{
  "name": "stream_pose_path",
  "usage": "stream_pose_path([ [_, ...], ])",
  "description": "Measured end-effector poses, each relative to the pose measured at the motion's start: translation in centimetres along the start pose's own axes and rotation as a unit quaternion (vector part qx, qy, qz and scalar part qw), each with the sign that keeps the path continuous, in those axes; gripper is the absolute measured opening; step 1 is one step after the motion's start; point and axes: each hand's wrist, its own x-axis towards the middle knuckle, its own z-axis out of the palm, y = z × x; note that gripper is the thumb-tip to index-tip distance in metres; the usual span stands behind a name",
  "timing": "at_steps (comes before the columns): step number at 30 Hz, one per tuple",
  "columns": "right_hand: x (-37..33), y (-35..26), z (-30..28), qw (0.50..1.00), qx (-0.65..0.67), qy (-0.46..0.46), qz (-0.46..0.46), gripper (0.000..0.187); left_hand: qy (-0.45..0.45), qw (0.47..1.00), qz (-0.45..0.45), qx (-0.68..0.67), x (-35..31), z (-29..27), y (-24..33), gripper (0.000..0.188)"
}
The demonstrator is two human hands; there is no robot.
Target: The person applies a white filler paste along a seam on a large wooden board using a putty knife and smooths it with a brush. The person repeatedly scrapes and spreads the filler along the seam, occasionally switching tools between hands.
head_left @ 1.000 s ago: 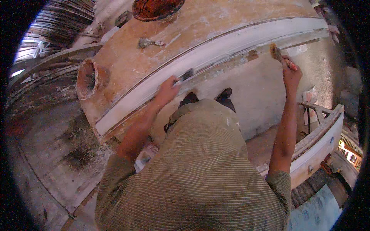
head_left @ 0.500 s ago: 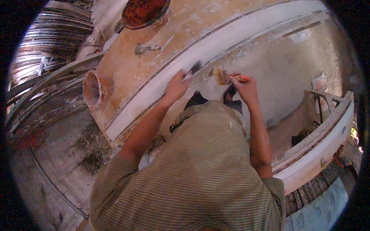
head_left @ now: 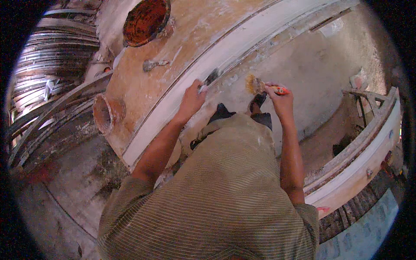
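Observation:
My left hand (head_left: pixel 192 100) is closed around the pale end of a dark-tipped brush (head_left: pixel 212 77). The dark tip lies over the white curved strip (head_left: pixel 182 82), which runs along the edge of a large tan board (head_left: pixel 130 86). My right hand (head_left: pixel 281 100), fingers closed, grips a paintbrush (head_left: pixel 256 84) with yellowish bristles and a red-orange handle. Its bristles point left, over the pale floor, apart from the strip. On the tan surface beyond my left hand lies a scraper-like tool (head_left: pixel 155 65), smeared with pale material.
A reddish-brown bowl (head_left: pixel 147 21) stands on the board at the far side, and a smaller round cup (head_left: pixel 104 115) sits at its left. Long curved strips (head_left: pixel 65 52) are stacked at far left. To my right is another curved, white-sided frame (head_left: pixel 359 164).
My left hand and the dark-tipped brush have shifted slightly left and nearer along the white strip. The right hand's paintbrush has turned, its bristles lifting a little. The whole view has shifted slightly.

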Motion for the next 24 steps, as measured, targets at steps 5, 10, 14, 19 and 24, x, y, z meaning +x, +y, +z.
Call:
stream_pose_path([
  [5,0.6,-0.5,-0.6,0.999,0.015,-0.033,0.035,0.020,0.019,0.996,0.078,-0.025,9.9,4.4,8.4,0.035],
  [10,2.3,-3.2,-0.6,0.999,-0.010,-0.044,-0.012,0.021,-0.087,0.991,0.065,0.072,9.5,0.3,5.0,0.038],
  [14,3.4,-0.6,-0.2,1.000,-0.011,-0.009,0.023,0.027,-0.028,0.992,0.018,0.118,-5.8,-5.9,-8.1,0.033],
  [19,0.6,-1.5,2.3,0.998,0.037,-0.022,0.034,0.021,0.076,0.989,-0.120,-0.036,-19.0,-7.0,-17.2,0.027],
  [24,-1.5,-1.1,5.3,0.996,-0.017,-0.077,0.046,0.020,0.105,0.993,-0.036,-0.051,-8.9,-0.4,-6.9,0.026],
])
